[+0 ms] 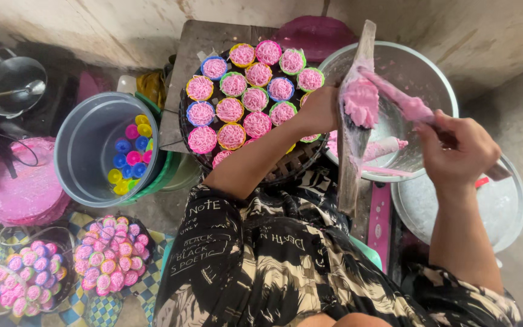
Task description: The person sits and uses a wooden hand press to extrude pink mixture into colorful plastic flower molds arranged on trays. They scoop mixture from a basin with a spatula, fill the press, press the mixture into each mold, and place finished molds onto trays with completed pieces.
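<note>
– Patterned sleeves sit lowest. What does the right hand hold?
– It's clenched on a pink-smeared spatula over the metal bowl.
– And the left hand?
– Grasping a wooden press with pink dough, at that bowl's left rim.

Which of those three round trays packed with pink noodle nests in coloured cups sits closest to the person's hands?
The dark woven tray on the raised stand, directly under the left hand. The other two trays lie on the floor, far left.
</note>
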`<move>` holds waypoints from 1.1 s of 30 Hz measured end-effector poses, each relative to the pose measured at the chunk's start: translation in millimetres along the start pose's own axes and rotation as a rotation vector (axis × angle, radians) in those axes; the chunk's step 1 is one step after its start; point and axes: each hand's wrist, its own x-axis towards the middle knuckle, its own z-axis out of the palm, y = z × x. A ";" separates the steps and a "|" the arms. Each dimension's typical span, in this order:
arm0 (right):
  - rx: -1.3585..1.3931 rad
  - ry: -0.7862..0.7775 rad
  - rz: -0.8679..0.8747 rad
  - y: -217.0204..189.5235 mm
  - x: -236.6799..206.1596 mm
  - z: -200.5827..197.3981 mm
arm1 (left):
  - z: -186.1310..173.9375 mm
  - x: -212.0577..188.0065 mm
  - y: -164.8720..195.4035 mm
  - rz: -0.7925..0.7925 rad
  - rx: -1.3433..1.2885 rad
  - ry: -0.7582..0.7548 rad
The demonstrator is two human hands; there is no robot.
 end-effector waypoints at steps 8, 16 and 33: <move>0.164 -0.160 0.050 -2.3 -14.1 8.4 | -9.3 8.2 -19.4 -0.221 -0.031 -0.083; -0.042 -0.035 -0.063 13.9 -0.7 27.1 | 16.3 12.6 -23.7 0.139 0.002 -0.032; 0.701 -0.285 0.460 71.3 -34.9 38.2 | -47.0 -1.2 -48.3 0.206 -0.660 -0.304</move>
